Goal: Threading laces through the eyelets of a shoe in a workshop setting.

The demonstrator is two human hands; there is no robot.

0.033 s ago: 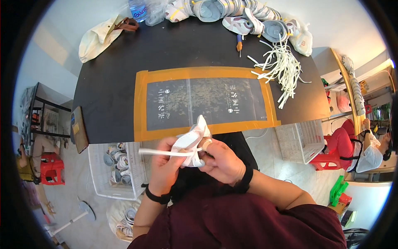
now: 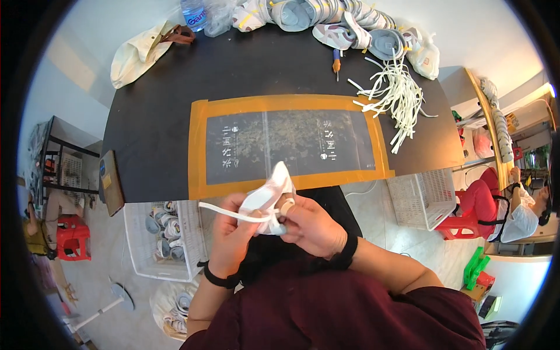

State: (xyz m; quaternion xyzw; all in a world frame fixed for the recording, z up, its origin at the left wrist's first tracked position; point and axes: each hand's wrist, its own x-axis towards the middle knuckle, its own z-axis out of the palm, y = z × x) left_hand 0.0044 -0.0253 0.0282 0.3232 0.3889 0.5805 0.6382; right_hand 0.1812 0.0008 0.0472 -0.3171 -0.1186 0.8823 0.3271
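Note:
Over the near edge of the table, both hands hold a small white and pale pink-grey shoe upper [image 2: 269, 194], its pointed end tilted up and away from me. My left hand [image 2: 230, 239] grips its left side, with the thumb near a flat white lace [image 2: 227, 213]. That lace runs from the upper across my left hand, its loose end sticking out to the left. The fingers of my right hand [image 2: 319, 227] pinch the upper's right side; a tan wrap covers part of a digit there. The fingertips hide where the lace enters the upper.
Orange tape borders a dark sheet [image 2: 303, 140] on the black table [image 2: 151, 128]. Beyond lie a bundle of white laces [image 2: 399, 99], a small orange-and-blue-handled tool [image 2: 336, 61], several shoe uppers [image 2: 332, 35] and a cloth bag [image 2: 140, 55]. A phone [image 2: 111, 181] rests at left; white crates [image 2: 137, 245] stand below.
The lace's loose end has shifted slightly right and now slopes more. The upper and my right fingers have moved a little; both hands keep their hold.

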